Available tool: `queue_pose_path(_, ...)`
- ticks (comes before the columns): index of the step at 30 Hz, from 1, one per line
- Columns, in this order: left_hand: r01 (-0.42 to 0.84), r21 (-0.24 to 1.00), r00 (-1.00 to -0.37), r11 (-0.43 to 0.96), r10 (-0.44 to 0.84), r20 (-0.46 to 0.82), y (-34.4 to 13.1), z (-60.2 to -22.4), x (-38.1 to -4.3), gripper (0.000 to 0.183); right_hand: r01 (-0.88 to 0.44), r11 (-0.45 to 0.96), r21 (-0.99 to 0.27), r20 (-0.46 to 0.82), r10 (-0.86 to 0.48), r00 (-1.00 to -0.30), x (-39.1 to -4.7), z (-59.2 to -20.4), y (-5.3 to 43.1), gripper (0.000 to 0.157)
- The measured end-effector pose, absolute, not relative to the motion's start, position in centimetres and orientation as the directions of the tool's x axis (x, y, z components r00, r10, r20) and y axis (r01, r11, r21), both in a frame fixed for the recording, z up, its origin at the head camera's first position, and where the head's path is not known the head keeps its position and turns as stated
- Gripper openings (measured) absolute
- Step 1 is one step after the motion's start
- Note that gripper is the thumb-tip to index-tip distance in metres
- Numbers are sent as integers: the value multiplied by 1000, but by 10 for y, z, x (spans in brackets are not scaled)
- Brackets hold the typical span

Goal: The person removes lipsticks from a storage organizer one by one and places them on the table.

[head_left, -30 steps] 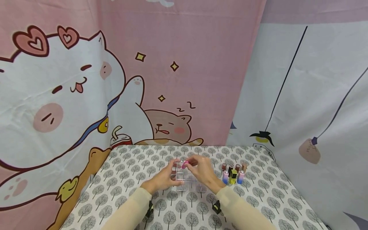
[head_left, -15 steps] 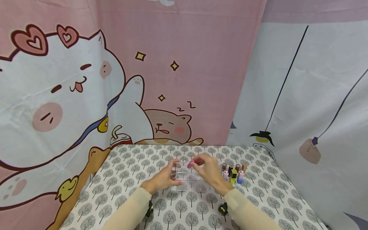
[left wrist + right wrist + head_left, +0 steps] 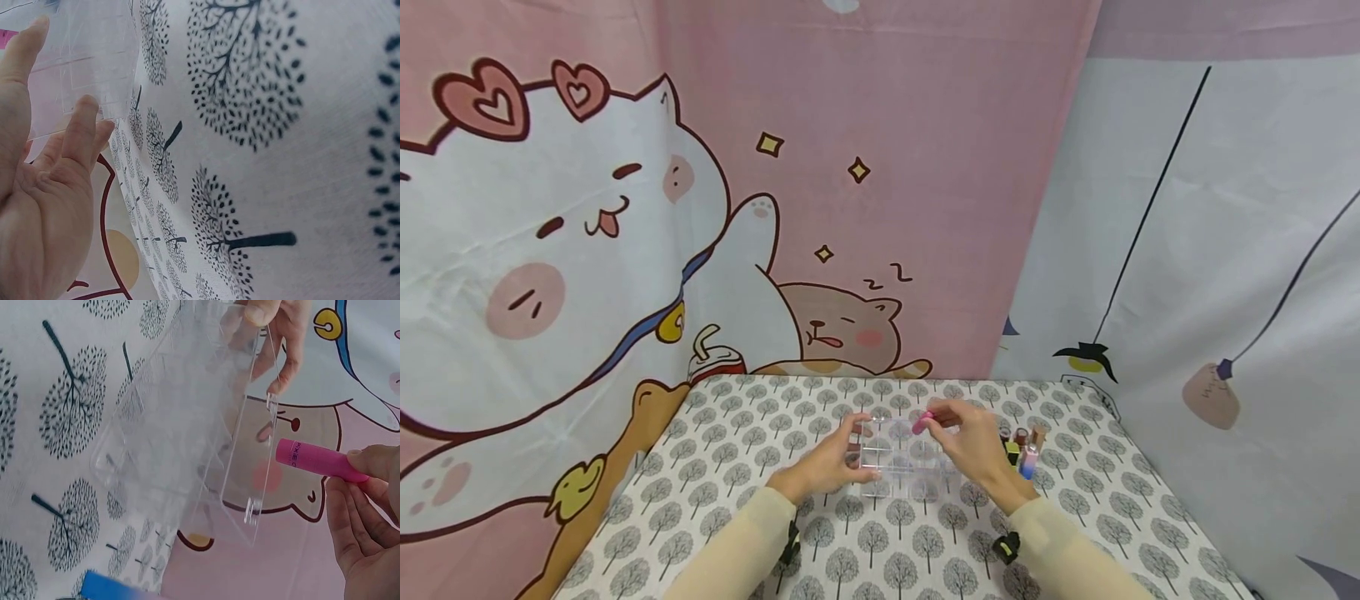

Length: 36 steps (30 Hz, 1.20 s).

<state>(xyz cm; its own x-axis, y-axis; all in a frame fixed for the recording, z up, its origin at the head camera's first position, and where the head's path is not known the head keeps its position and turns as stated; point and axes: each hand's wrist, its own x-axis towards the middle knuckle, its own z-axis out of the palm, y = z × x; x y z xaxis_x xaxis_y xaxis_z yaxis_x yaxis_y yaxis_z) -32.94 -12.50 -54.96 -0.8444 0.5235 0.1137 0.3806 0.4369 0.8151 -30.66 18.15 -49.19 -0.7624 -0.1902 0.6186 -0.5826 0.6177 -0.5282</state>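
A clear plastic compartment organizer [image 3: 898, 458] stands on the patterned tablecloth in the head view. My left hand [image 3: 831, 460] grips its left end, thumb at the near side and fingers at the far side. Between the thumb and fingertips of my right hand [image 3: 966, 440] is a bright pink lipstick tube [image 3: 315, 461], with dark lettering near one end. In the head view the tube overlaps the organizer's far right part; the right wrist view shows it beside the organizer's upper edge. Part of the organizer's right end is hidden behind my right hand.
Right of my right hand, several small cosmetic bottles stand together, among them a pink-and-blue bottle [image 3: 1029, 460] and a yellow one with a dark cap [image 3: 1012, 452]. My right hand covers some of them. A cartoon-printed cloth [image 3: 865, 208] hangs behind the table.
My right hand has moved right along the organizer with the pink lipstick tube still pinched, and now covers more of the bottles. My left hand has stayed at the organizer's left end.
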Motion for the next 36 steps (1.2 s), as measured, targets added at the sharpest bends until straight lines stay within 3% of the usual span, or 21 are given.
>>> queue_pose_path(13,372,820,-846,434,522,108,-125,-550,-329,100,-615,656,-439,713,-163,-682,-309,-488,205,20)
queue_pose_path(30,364,824,-846,434,524,98,-124,-548,-327,100,-502,699,-509,658,-61,-751,-308,-481,240,20)
queue_pose_path(36,359,826,-849,435,519,97,-124,-549,-327,99,-508,716,-479,699,-39,-714,-308,-484,255,19)
